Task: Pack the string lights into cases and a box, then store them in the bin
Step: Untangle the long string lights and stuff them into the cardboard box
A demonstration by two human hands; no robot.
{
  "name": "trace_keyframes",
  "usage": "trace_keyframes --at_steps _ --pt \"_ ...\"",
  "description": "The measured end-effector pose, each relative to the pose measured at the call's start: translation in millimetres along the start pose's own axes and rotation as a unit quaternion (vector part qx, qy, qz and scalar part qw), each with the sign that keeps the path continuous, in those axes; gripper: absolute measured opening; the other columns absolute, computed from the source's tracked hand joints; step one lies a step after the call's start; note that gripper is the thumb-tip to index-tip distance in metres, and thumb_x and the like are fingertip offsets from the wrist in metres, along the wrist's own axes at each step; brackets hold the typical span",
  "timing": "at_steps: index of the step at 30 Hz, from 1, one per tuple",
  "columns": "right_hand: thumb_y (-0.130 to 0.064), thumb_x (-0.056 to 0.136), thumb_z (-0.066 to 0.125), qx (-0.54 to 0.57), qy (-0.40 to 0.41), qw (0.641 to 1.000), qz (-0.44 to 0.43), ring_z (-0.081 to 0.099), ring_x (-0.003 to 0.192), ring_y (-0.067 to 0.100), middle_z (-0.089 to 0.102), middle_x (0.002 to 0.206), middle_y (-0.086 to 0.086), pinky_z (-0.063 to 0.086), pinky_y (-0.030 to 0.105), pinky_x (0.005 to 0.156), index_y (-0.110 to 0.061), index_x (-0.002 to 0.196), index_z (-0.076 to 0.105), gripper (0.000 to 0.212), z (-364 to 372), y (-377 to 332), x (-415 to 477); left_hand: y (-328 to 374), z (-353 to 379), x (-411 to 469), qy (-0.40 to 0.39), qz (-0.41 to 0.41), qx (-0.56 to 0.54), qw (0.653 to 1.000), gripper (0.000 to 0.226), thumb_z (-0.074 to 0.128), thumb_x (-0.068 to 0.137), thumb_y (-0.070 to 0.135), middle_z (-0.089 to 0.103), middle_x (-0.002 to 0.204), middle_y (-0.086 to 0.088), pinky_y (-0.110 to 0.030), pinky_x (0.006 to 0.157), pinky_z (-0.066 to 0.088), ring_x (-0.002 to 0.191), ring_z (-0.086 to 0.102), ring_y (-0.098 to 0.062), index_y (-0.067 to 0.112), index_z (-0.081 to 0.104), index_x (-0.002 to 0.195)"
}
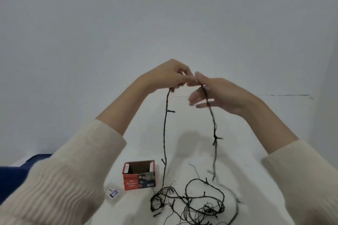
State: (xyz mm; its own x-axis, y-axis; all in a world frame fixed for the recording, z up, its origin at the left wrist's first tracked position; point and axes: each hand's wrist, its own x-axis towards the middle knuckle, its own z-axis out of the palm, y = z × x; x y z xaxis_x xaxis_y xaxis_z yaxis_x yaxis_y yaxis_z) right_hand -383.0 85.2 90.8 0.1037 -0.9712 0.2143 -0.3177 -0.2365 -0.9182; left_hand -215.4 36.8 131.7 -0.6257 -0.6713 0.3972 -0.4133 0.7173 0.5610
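- Two hands are raised over a white table (142,133) in the head view, fingertips nearly touching, with a length of the string lights (165,133) held up between them.
- Left hand (170,76): fingers curled in, pinching the dark wire at its top. From this grip one strand hangs almost straight down to the table.
- Right hand (219,93): thumb and forefinger nip the wire just beside the left fingertips. The other fingers are spread loosely below and blurred. A second strand runs down across the palm, also blurred.
- Both strands carry small dark bulb stubs that stick out sideways.
- Most of the string lights lie in a loose tangle of loops on the near part of the table, below the hands and to the right of the box.
- Box (139,179): red cardboard, upright, top flaps open, printed label facing the camera. It stands just left of the left-hand strand, with no wire in it that I can see.
- Small printed card (112,192) lies flat on the table, near the box's left front corner.
- Cream knit sleeves (73,170) are pushed back from both forearms.
- Dark blue object (18,170) at the left edge, mostly hidden by the left sleeve; cannot tell what it is.
- Plain pale wall (164,14) behind the table.
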Motion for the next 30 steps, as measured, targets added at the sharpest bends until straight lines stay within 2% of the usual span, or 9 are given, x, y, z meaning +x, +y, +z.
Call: trace_keyframes --at_steps 3,8,12,14,16,19,21,24,30 --pt "-0.025 0.091 0.058 0.063 0.071 0.995 -0.032 0.028 0.039 0.007 0.03 0.051 -0.006 0.027 0.016 0.037 -0.011 0.081 0.063 0.017 -10.5 -15.3 2.0 -7.7 -4.8 0.7 0.024 -0.035 -0.077 0.996 0.015 0.067 0.085 0.027 0.047 0.058 0.005 -0.017 0.05 0.04 0.049 0.041 -0.008 0.011 0.066 0.084" --pt "-0.019 0.096 0.049 0.274 0.253 0.927 -0.047 0.016 0.029 0.004 0.024 0.034 -0.011 0.012 0.016 0.03 -0.015 0.07 0.049 0.026 -58.8 -10.4 -0.1 -76.7 12.9 -37.0 -0.172 -0.157 -0.049 0.971 0.016 0.058 0.091 0.024 0.05 0.061 0.001 -0.025 0.067 0.049 0.057 0.052 -0.012 0.01 0.066 0.089" --pt "-0.013 0.087 0.056 0.023 0.34 0.94 0.016 0.031 0.036 0.009 0.042 0.04 -0.005 0.024 0.016 0.037 -0.012 0.069 0.055 0.018 -78.3 3.4 -5.0 -100.1 0.4 -43.1 -0.072 -0.171 -0.146 0.972 0.023 0.05 0.095 0.025 0.048 0.064 0.0 -0.034 0.08 0.055 0.062 0.057 -0.013 0.009 0.066 0.094" --pt "-0.016 0.084 0.062 -0.164 0.249 0.952 0.062 0.047 0.058 0.015 0.056 0.065 0.003 0.038 0.023 0.053 -0.012 0.082 0.064 0.005 -67.8 4.5 -7.9 -75.2 -7.8 -30.8 -0.001 -0.119 -0.177 0.977 0.024 0.047 0.097 0.025 0.042 0.064 0.001 -0.031 0.073 0.058 0.058 0.05 -0.012 0.01 0.066 0.093" --pt "-0.029 0.083 0.068 -0.265 0.132 0.953 0.056 0.054 0.093 0.017 0.06 0.1 0.002 0.041 0.027 0.079 -0.021 0.113 0.062 0.032 -48.6 -0.2 -10.0 -35.6 -9.4 -13.8 0.01 -0.047 -0.126 0.991 0.025 0.047 0.098 0.026 0.04 0.061 0.002 -0.024 0.06 0.054 0.054 0.042 -0.011 0.011 0.066 0.093" --pt "-0.05 0.076 0.067 -0.131 0.02 0.991 -0.017 0.055 0.111 0.011 0.061 0.115 -0.008 0.041 0.031 0.094 -0.029 0.128 0.054 0.058 -22.1 -21.3 -9.6 15.9 -5.6 9.9 0.008 0.033 0.009 0.999 0.024 0.049 0.096 0.024 0.043 0.058 0.001 -0.02 0.048 0.045 0.048 0.04 -0.008 0.007 0.066 0.092" --pt "-0.042 0.083 0.063 -0.02 0.006 1.0 -0.019 0.062 0.074 0.014 0.065 0.076 0.0 0.053 0.029 0.075 -0.017 0.105 0.067 0.033 -15.7 -30.2 -7.4 25.3 -6.5 20.6 0.05 0.045 0.049 0.996 0.019 0.055 0.092 0.024 0.046 0.059 0.001 -0.02 0.044 0.041 0.05 0.042 -0.01 0.007 0.065 0.089" --pt "-0.026 0.093 0.056 0.076 0.13 0.988 -0.042 0.024 0.043 0.01 0.027 0.044 -0.006 0.029 0.019 0.038 -0.009 0.075 0.063 0.025 -26.8 -34.1 -4.7 2.4 -6.4 14.3 0.06 0.007 -0.013 0.998 0.016 0.066 0.086 0.024 0.049 0.062 0.0 -0.019 0.046 0.042 0.053 0.044 -0.012 0.009 0.064 0.088" --pt "-0.023 0.096 0.047 0.213 0.343 0.91 -0.099 0.02 0.036 0.008 0.026 0.036 -0.009 0.02 0.019 0.037 -0.012 0.072 0.058 0.029 -67.2 -23.8 -10.5 -90.6 12.1 -34.0 -0.139 -0.139 0.006 0.98 0.019 0.052 0.095 0.023 0.061 0.072 0.0 -0.041 0.092 0.052 0.075 0.064 -0.013 0.013 0.067 0.089"
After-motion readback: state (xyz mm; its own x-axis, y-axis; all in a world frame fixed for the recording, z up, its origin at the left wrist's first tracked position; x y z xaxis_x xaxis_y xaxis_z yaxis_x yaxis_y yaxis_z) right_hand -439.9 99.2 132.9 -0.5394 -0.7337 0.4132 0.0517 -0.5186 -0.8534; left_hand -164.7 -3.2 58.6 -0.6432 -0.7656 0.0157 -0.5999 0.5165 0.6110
